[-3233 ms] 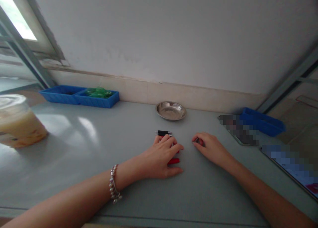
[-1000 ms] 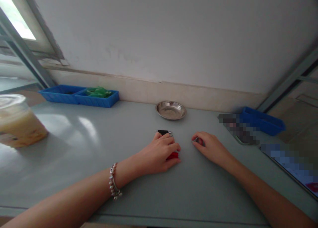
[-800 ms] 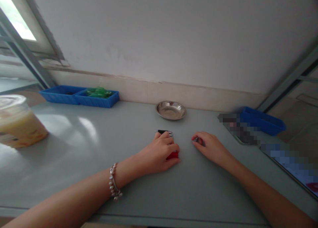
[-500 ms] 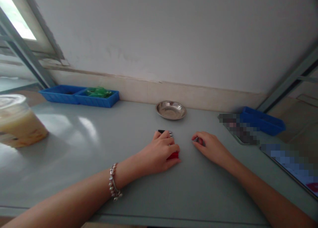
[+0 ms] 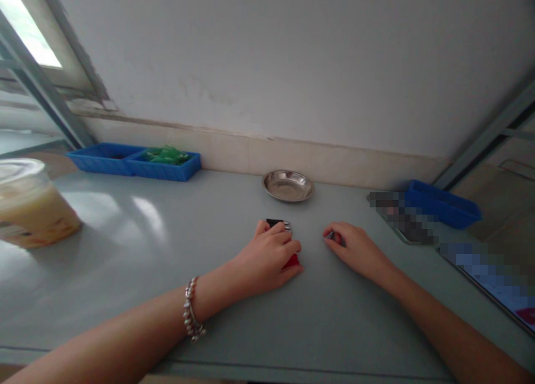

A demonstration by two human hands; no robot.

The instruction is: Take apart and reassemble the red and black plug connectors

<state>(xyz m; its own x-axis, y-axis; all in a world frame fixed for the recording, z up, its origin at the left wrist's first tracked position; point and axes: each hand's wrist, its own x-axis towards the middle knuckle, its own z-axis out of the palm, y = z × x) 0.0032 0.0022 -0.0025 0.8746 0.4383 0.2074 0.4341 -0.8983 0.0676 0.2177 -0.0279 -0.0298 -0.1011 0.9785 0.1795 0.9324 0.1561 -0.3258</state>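
Cupping left fingers [image 5: 291,246] around red piece [image 5: 293,261]

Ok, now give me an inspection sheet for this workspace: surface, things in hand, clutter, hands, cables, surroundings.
Surface: flat grey-green tabletop, glare at left.
Things: black pen-like sticks with silver ends and glossy red object, partly hidden by the left hand; small silver-tipped object in the right hand.
Clutter: clear plastic cup of pale drink, round silver metal dish, blue plastic double tray with green items, single blue plastic tray, two flat blurred devices.
Hands: left curled over sticks and red object, grip unclear; right closed.
Cables: nothing seen on the tabletop.
Surroundings: pale wall behind; window, upper left.
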